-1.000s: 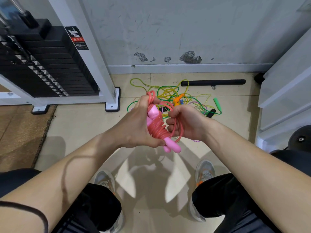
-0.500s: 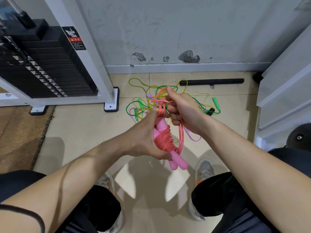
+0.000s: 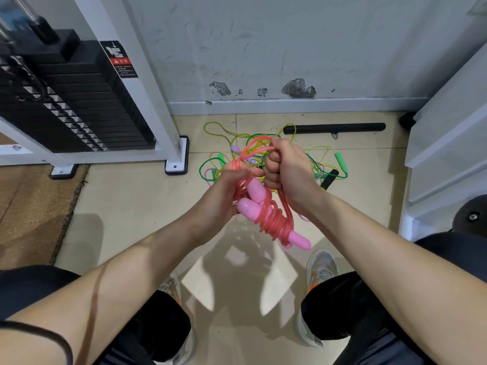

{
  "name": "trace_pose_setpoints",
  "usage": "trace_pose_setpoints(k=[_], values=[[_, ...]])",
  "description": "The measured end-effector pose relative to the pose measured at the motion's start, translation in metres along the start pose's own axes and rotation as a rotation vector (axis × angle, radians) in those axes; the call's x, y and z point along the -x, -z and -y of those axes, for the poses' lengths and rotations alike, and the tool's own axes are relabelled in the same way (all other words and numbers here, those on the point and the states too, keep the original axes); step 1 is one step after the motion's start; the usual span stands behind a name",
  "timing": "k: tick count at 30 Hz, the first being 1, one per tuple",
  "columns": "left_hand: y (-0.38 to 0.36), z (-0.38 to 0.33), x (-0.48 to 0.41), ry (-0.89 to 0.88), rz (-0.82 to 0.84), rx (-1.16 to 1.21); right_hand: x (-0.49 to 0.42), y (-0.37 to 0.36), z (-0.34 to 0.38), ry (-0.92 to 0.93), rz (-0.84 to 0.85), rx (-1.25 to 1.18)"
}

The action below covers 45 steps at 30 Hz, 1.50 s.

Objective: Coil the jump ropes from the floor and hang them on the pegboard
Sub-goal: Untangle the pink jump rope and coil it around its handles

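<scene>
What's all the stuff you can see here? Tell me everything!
pink jump rope: one, pink handles and reddish cord, mostly coiled, held up mid-view
loose jump ropes: several, green, yellow and purple, tangled on the floor near the wall
bar: one, black, on the floor along the wall
weight stack: one, black, far left in a white frame
mat: one, brown, floor at left
shoes: two, grey with orange, bottom of view
left grip: one, holds the coiled bundle
right grip: one, grips the cord's loose loop

Scuffed grey wall (image 3: 263, 43), beige tiles (image 3: 126, 206)
</scene>
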<state>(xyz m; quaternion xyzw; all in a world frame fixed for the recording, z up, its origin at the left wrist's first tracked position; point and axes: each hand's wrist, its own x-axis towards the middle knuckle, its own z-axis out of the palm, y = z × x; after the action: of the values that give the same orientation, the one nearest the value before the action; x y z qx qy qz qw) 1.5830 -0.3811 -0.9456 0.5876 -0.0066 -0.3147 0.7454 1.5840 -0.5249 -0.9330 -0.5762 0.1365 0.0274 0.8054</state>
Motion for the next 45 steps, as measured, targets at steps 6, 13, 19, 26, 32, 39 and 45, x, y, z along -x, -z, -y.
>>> trace_pose_setpoints(k=[6,13,19,26,32,39,45], values=[[0.005,-0.005,0.000,0.035,-0.065,0.285,0.004,-0.007,-0.006,-0.015,-0.020,0.058],[0.003,-0.004,-0.003,0.020,-0.260,0.134,0.003,-0.009,-0.012,0.069,0.030,0.336],[0.002,-0.001,-0.007,-0.077,-0.248,-0.175,0.001,-0.005,-0.004,0.071,0.069,0.621],[-0.001,0.013,-0.005,-0.127,-0.216,-0.417,-0.001,0.002,0.013,0.169,0.194,0.864],[0.007,0.007,-0.008,-0.120,-0.202,-0.370,0.003,0.010,0.016,0.469,0.381,1.138],[0.010,0.003,-0.006,-0.115,-0.216,-0.333,0.002,0.013,0.023,0.590,0.512,1.162],[0.011,0.001,-0.005,-0.103,-0.193,-0.227,-0.004,0.016,0.014,0.531,0.438,1.042]])
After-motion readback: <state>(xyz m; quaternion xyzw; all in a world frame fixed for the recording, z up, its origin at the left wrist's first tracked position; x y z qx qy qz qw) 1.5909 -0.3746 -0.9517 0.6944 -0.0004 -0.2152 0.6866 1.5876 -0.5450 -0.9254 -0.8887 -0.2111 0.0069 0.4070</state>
